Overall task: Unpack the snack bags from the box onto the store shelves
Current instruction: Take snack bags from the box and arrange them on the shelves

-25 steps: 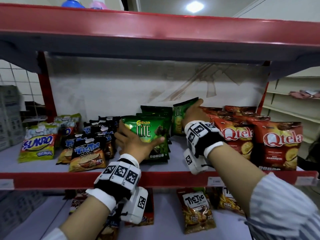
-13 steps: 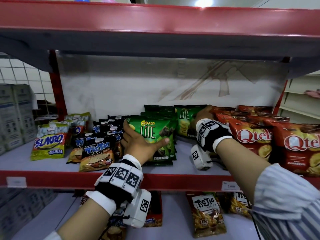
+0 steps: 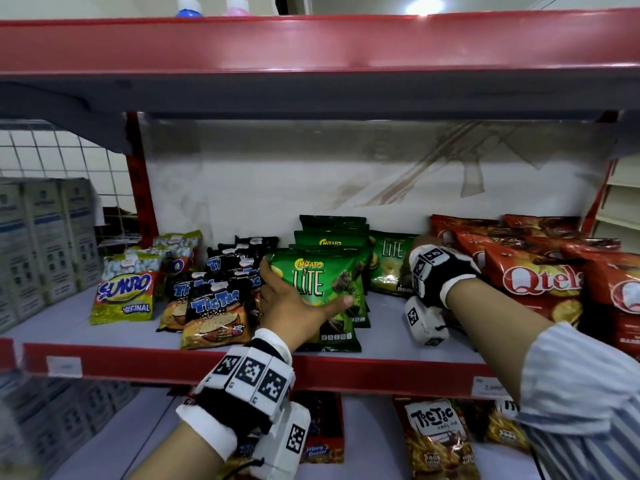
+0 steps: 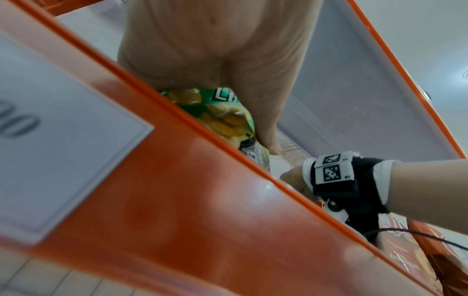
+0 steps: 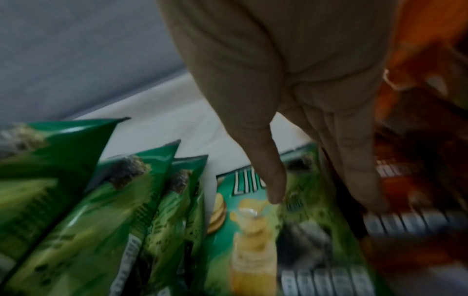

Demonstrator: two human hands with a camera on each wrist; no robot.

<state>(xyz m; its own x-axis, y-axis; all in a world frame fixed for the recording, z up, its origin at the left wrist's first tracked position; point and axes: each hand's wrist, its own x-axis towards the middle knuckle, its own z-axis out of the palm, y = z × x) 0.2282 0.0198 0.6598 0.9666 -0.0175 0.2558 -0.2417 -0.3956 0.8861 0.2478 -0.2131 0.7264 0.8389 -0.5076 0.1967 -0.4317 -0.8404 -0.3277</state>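
Observation:
Green Chitato Lite bags stand in a row on the grey middle shelf (image 3: 381, 355). My left hand (image 3: 301, 296) grips the front bag (image 3: 311, 282): thumb across its face, fingers round its left edge. The left wrist view shows that hand (image 4: 228, 66) above the same bag (image 4: 222, 118). A second Lite bag (image 3: 388, 261) stands upright to the right of the row. My right hand (image 3: 424, 243) is at this bag's right edge. In the blurred right wrist view its straight fingers (image 5: 359, 180) lie between the bag (image 5: 253, 230) and the red bags. The box is not in view.
Red Qtela bags (image 3: 540, 282) fill the shelf's right end, black Tic Tac bags (image 3: 214, 306) and a Sukro bag (image 3: 121, 296) the left. The red upper shelf (image 3: 311, 46) hangs close overhead. More Tic Tac bags (image 3: 436, 434) lie on the shelf below. Grey cartons (image 3: 45, 237) stand far left.
The second Lite bag went from tilted in my right hand to upright beside the row, and the right hand has sunk lower at its edge. My left hand stayed on the front bag.

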